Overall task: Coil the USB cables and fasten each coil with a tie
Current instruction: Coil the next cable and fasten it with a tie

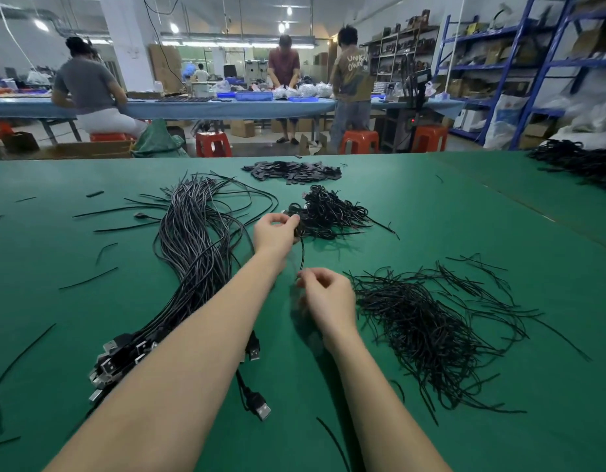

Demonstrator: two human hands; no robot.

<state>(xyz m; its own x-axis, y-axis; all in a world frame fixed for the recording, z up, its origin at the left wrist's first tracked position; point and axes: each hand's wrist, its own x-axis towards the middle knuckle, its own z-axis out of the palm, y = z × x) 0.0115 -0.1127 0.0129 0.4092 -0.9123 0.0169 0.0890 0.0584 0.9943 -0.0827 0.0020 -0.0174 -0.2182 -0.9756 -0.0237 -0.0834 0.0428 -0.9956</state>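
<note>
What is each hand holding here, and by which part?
The left hand grips a coiled black cable at the edge of the finished pile. The right hand pinches the thin strand trailing from it, near its lower end.

Cable bundle (196, 247) left, ties (427, 321) right, coils (325, 212) behind.

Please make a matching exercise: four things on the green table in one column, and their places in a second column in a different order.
Things:
1. bundle of long cables
2. loose ties
3. pile of coiled cables
4. flat black pieces

Places:
A. farthest back, in the middle
B. beside the left hand
C. right of the right hand
D. left of both arms

Pairs: 1-D, 2-C, 3-B, 4-A
</note>
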